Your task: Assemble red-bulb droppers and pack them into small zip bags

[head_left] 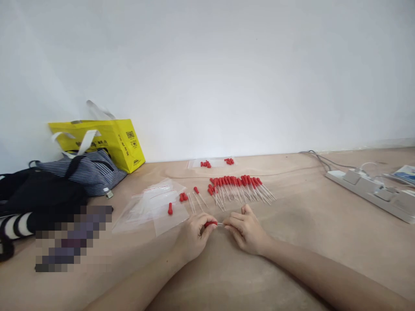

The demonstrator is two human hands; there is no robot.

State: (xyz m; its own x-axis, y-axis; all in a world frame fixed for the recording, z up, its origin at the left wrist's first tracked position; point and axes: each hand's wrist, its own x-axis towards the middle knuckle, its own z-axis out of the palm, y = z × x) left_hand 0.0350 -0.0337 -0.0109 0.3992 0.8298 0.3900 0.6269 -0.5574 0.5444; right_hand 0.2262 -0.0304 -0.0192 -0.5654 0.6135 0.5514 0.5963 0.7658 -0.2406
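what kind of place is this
Probably a makeshift hand-assembly spot, not a factory: a bare wooden table against a plain wall, rows of red-bulbed droppers, personal bags, a power strip.

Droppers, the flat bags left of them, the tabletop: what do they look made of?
Dropper between left hand and right hand: red bulb looks like matte rubber; the clear thin tube could be glass or plastic, too small to tell. Same for the row of droppers. Bags: thin clear plastic film, glossy, creased, see-through. Table: wood-look board, matte tan with faint grain, possibly laminate.
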